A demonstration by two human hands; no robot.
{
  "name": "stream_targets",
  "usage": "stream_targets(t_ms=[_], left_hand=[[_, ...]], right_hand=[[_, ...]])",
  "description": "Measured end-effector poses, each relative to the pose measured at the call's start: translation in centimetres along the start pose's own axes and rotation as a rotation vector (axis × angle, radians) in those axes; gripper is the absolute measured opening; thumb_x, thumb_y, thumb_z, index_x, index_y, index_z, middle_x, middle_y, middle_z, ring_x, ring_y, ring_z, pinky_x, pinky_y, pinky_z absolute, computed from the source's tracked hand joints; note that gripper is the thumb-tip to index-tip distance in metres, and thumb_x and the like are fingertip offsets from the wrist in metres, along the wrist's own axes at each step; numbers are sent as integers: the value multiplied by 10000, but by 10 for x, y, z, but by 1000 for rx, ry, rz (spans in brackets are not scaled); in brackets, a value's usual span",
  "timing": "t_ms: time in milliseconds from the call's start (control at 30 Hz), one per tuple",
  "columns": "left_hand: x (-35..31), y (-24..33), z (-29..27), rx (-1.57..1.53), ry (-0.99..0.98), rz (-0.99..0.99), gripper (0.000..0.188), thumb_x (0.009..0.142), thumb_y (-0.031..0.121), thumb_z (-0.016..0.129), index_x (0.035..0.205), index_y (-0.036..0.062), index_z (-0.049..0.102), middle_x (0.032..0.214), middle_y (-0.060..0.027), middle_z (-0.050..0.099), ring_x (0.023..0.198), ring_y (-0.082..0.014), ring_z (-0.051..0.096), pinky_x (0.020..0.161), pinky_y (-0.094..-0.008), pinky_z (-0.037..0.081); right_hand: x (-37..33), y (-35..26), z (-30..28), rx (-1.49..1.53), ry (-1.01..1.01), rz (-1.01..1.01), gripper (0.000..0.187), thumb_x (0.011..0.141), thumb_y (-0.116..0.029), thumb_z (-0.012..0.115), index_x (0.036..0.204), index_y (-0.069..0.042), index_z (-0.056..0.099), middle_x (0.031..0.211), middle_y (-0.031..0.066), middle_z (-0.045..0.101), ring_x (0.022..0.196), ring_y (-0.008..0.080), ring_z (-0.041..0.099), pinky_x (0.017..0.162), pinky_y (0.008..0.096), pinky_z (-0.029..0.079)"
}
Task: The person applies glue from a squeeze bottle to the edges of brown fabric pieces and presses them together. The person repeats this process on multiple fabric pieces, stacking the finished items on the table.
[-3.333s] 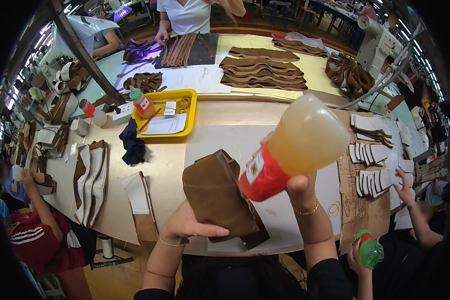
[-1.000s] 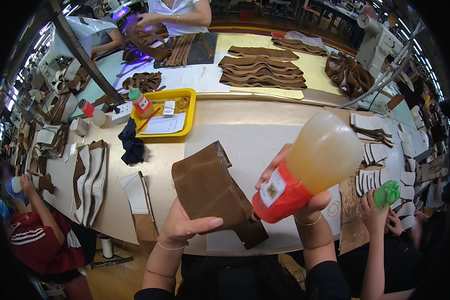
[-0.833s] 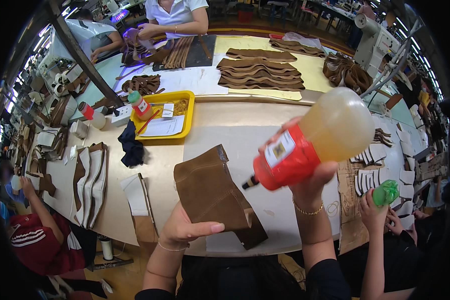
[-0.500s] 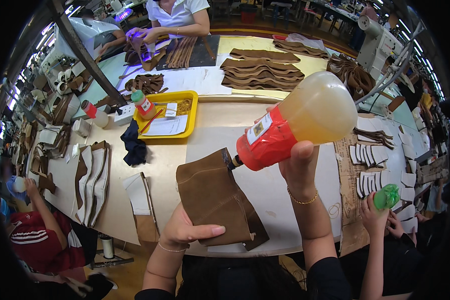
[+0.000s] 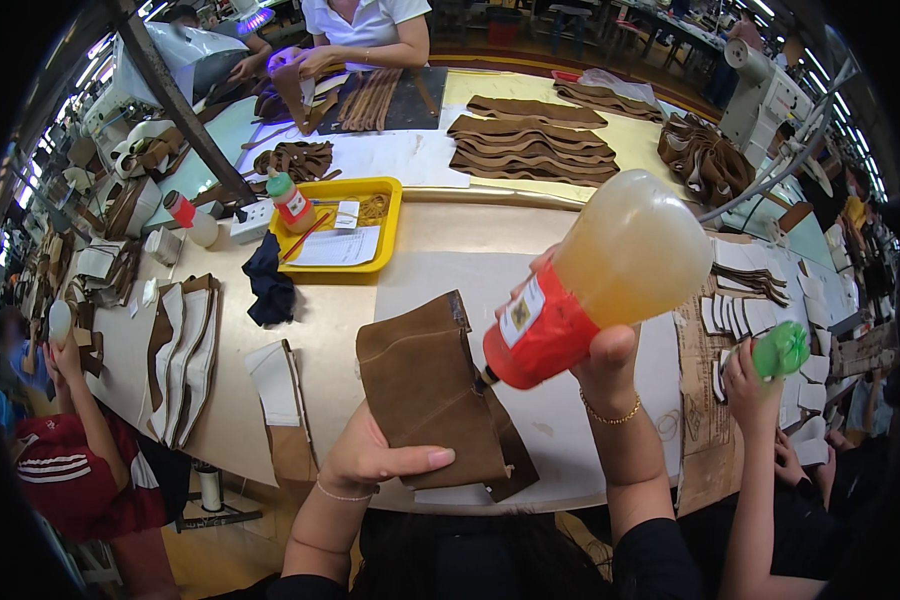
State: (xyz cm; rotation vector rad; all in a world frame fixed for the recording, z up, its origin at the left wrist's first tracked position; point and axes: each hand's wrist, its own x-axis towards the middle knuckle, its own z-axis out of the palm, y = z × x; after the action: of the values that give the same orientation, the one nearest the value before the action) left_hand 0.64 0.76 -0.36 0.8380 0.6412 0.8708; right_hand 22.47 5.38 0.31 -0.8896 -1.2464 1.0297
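Brown folded leather-like panel [image 5: 425, 385], pinched in my left hand [image 5: 385, 452] over the metallic-tan table's near edge [image 5: 220, 455], could smear if my right hand [image 5: 607, 368], wrapped round the upturned, red-banded translucent plastic bottle [image 5: 630, 250], oversqueezes or its black nozzle [image 5: 484, 380] slips; white label [image 5: 521, 312] print unreadable, dark-on-yellow symbol only.

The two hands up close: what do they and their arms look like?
Both are ungloved human hands. The left hand wears a thin, pale bracelet at the wrist; the right hand, a thicker gold-coloured chain bracelet. Dark sleeves stop near the elbows.
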Motion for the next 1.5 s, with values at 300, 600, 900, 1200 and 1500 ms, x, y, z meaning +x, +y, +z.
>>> stream_targets(t_ms=[300, 600, 900, 1200, 1500], left_hand=[[0, -1, -2, -24, -97, 66, 664, 671, -35, 684, 1271, -27, 399, 1170, -116, 545, 1084, -209, 539, 944, -344, 423], [0, -5, -5, -35, -71, 72, 634, 685, -48, 672, 1262, -29, 409, 1180, -120, 541, 1087, -205, 539, 932, -330, 430], [3, -6, 1, -176, 30, 214, 530, 711, 12, 683, 1196, -35, 475, 1099, -103, 582, 1000, -178, 567, 890, -310, 449], [-3, 11, 16, 282, -96, 118, 487, 706, -6, 718, 1148, -23, 515, 1054, -87, 602, 980, -149, 566, 865, -296, 456], [-5, 8, 14, 241, -77, 114, 531, 708, 4, 718, 1186, -24, 488, 1092, -91, 589, 1007, -155, 559, 885, -302, 447]], right_hand=[[0, -9, 7, 36, 17, 21, 1039, 503, -741, 674, 1169, 10, 407, 994, 90, 524, 882, 274, 621, 747, 425, 556], [-32, -15, -3, 112, -88, 172, 1013, 436, -732, 730, 1070, 6, 450, 901, 100, 559, 850, 228, 627, 737, 393, 551], [-16, -36, 1, 591, -41, -109, 969, 629, -838, 458, 1006, 55, 441, 818, 135, 561, 742, 232, 632, 646, 368, 555], [13, -26, -9, -152, 172, -228, 1025, 599, -836, 487, 1171, 11, 407, 952, 131, 568, 860, 240, 626, 734, 390, 552], [2, -21, -4, -155, 65, -155, 1024, 538, -744, 666, 1182, 7, 401, 945, 125, 580, 889, 258, 625, 761, 407, 553]])
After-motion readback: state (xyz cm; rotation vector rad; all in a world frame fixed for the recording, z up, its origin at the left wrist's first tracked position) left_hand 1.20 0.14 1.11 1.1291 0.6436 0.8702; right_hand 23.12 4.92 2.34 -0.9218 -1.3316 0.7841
